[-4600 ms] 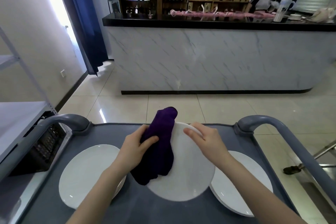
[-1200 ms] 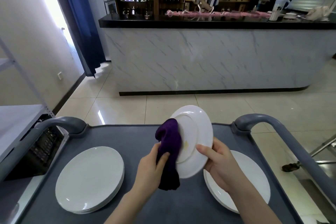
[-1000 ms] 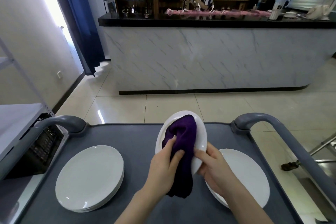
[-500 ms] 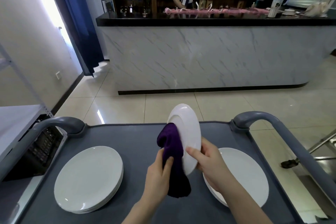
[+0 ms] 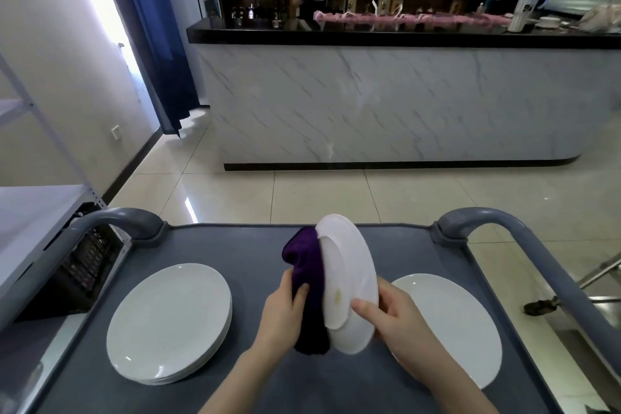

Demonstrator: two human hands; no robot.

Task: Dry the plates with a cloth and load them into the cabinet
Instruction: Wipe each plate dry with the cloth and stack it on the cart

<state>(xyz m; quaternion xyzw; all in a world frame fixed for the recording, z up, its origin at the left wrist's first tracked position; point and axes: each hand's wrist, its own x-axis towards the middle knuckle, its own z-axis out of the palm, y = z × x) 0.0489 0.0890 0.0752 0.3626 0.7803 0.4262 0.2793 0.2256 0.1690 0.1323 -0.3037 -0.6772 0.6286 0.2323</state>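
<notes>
The plate point(image 5: 353, 265) has turned further edge-on. The left hand point(image 5: 280, 316) holds the purple cloth point(image 5: 302, 255) against its far face and the right hand point(image 5: 396, 319) grips the rim. Drying remains in progress.

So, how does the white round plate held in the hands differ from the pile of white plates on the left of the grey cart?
The held white round plate stands nearly on edge above the grey cart; the pile of white plates lies flat on it. The held plate is one, gripped by the right hand with the purple cloth against it; the pile is several, untouched. Both are white and round.
</notes>
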